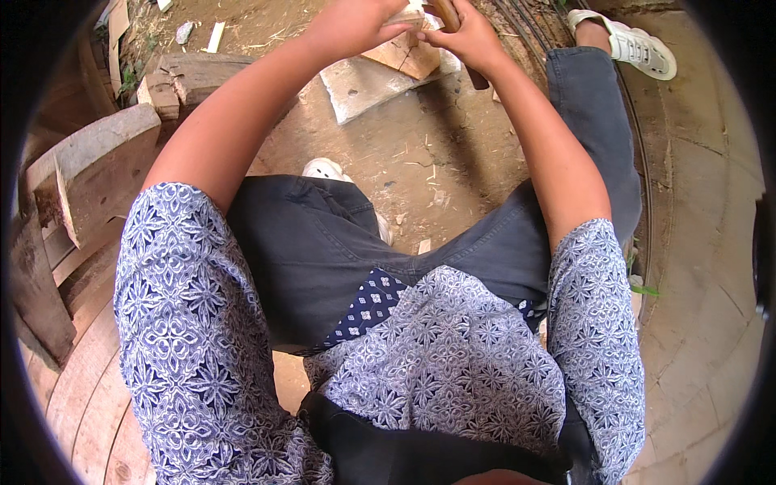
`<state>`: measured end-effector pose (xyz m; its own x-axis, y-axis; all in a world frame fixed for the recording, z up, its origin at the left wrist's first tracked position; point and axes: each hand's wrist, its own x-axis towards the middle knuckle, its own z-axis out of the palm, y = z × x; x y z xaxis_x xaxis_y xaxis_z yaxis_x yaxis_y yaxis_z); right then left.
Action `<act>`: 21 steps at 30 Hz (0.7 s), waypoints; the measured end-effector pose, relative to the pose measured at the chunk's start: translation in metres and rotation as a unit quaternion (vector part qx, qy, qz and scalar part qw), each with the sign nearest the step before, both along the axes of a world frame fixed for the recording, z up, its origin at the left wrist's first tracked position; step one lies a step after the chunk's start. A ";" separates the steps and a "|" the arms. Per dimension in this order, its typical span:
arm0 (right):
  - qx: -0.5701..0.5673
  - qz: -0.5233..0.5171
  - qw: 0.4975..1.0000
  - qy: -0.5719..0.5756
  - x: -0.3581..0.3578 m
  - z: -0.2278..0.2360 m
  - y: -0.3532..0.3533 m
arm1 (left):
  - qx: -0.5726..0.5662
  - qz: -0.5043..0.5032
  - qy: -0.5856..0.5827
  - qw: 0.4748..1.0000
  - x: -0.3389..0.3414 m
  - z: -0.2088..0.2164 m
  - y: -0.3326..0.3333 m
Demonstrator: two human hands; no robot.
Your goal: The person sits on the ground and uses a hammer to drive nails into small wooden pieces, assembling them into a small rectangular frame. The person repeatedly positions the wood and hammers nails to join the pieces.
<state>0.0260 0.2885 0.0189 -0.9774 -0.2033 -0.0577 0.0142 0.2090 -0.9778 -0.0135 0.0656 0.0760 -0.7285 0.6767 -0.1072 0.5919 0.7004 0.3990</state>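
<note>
At the top edge of the head view, my left hand (364, 26) grips a pale wooden block (410, 58) near its upper end, thumb against the wood and some fingers cut off by the frame. The block stands on a whitish flat slab (352, 90) on the ground. My right hand (471, 39) is closed around a brown wooden handle (477, 78), with its thumb pointing toward the block. Whatever the handle belongs to lies outside the picture, so its kind does not show.
Wooden beams and offcuts (105, 166) are piled at the left, with a thick beam (198, 77) farther off. Wood chips and shavings (432, 174) litter the dirt floor between my legs. Curved boards (85, 404) lie at lower left; a paved surface (703, 242) stretches along the right.
</note>
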 end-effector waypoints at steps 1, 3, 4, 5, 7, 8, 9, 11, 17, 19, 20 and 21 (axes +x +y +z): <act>-0.018 0.012 1.000 -0.002 0.001 0.004 0.007 | 0.013 -0.005 0.010 1.000 -0.001 -0.005 0.000; 0.039 0.009 0.998 -0.042 0.004 0.038 0.009 | 0.034 -0.005 0.029 0.999 -0.002 -0.016 -0.006; 0.072 -0.006 0.992 -0.106 0.008 0.062 0.008 | 0.033 -0.004 0.025 0.999 -0.001 -0.017 -0.008; 0.105 -0.026 0.979 -0.170 0.015 0.084 0.008 | 0.032 -0.006 0.021 0.999 -0.002 -0.016 -0.007; 0.139 -0.052 0.981 -0.128 0.035 0.109 0.015 | 0.028 -0.004 0.013 1.000 -0.003 -0.013 -0.007; 0.147 -0.048 0.983 -0.094 0.046 0.112 0.022 | 0.025 -0.002 0.007 1.000 -0.003 -0.012 -0.006; 0.155 -0.042 0.985 -0.059 0.056 0.113 0.025 | 0.022 0.001 0.002 1.000 -0.004 -0.012 -0.006; 0.186 -0.068 0.980 -0.007 0.083 0.119 0.021 | 0.026 0.006 0.004 1.000 -0.004 -0.016 -0.007; 0.162 -0.061 0.982 -0.079 0.125 0.142 0.009 | 0.004 0.019 0.029 0.999 -0.009 -0.033 -0.005; 0.166 -0.082 0.981 -0.053 0.129 0.151 0.003 | 0.002 0.018 0.011 1.000 -0.010 -0.031 -0.004; 0.155 -0.092 0.982 -0.060 0.128 0.158 0.001 | -0.003 0.016 0.004 1.000 -0.011 -0.031 -0.005; 0.127 -0.098 0.986 -0.053 0.126 0.164 -0.001 | -0.007 0.015 -0.003 1.000 -0.012 -0.030 -0.006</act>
